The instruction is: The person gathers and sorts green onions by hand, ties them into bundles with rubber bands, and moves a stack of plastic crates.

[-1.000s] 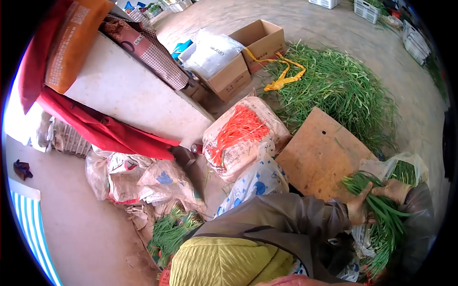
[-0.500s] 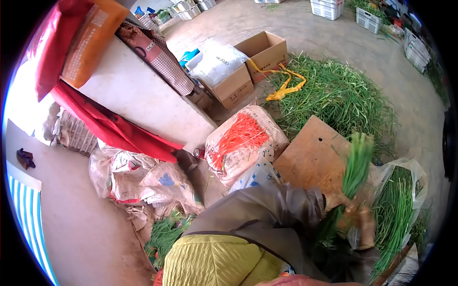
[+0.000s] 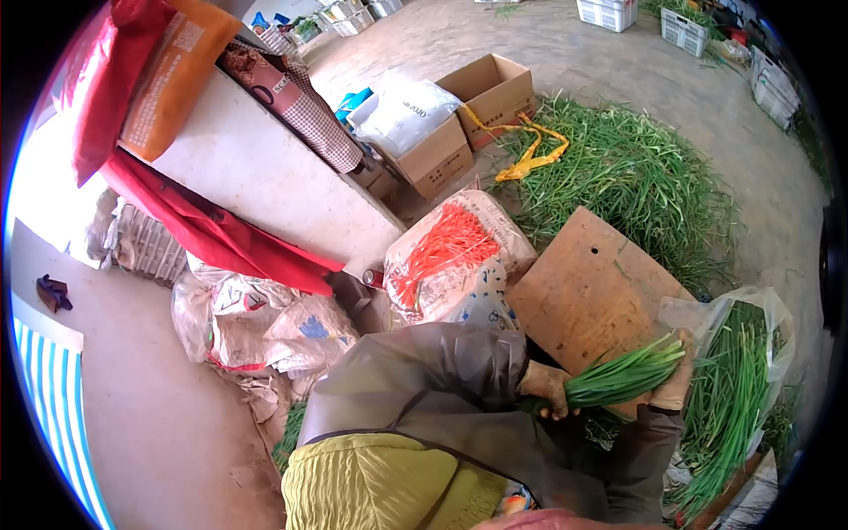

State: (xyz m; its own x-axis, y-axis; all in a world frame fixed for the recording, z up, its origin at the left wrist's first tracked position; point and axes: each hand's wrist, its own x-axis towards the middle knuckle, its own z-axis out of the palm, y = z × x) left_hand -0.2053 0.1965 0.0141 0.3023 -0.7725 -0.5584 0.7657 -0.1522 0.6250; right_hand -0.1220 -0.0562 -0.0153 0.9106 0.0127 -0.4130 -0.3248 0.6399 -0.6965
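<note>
The bunch of green stalks (image 3: 623,373) is between our two hands, in front of the near corner of a wooden board (image 3: 596,287); we cannot tell whether it touches the wood. Our left hand (image 3: 548,387) is clamped on one end; our right hand (image 3: 676,375) is at the other end, but the leaves partly cover it, so we cannot tell how far it is closed. Just beside our right hand, a clear plastic bag (image 3: 777,311) of long green stalks (image 3: 731,389) crowds that side. Beyond the board, a large heap of greens (image 3: 627,177) spreads on the floor (image 3: 424,40), a yellow strap (image 3: 533,159) lying over its edge. To the left, a stuffed sack (image 3: 512,223) carries loose orange strips (image 3: 446,252), with a red can (image 3: 373,278) near it. Farther off are two cardboard boxes (image 3: 488,99) (image 3: 433,159), their print too small to read; white plastic (image 3: 406,115) in one has blurred lettering. A checked cloth item (image 3: 305,115) shows "SC" on a pink patch, and an orange bag (image 3: 168,79) bears a square code and unreadable pale lines.
</note>
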